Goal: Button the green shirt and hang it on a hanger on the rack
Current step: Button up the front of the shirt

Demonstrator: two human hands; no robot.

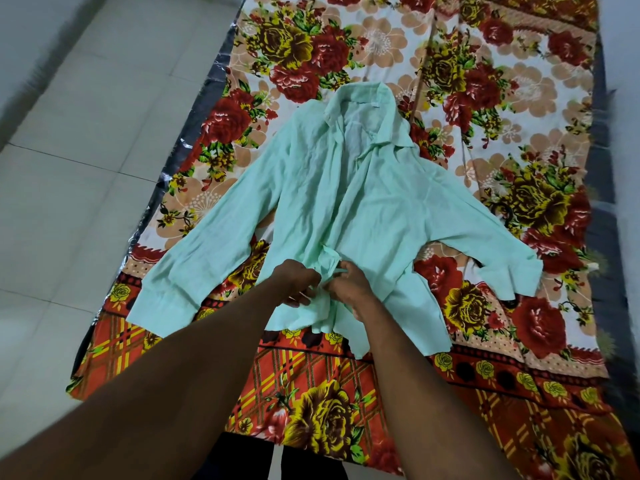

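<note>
Shirt, pale green, long-sleeved, laid front-up in the middle of the frame on a flowered sheet; collar toward the top, hem toward the bottom. Front open at the neck; lower down the two front edges come together and bunch where the hands work. One sleeve runs out to the lower left of the frame, the other sleeve to the right. Left hand, just below centre, fingers curled and pinching the cloth of one front edge. Right hand, close beside it, fingers curled and clamped on the other front edge. Whether a button sits between the fingertips cannot be told. Forearms, bare, rising from the bottom of the frame. Sheet pattern: red and yellow roses, checked border at the bottom. Floor, pale tiles, upper left.
</note>
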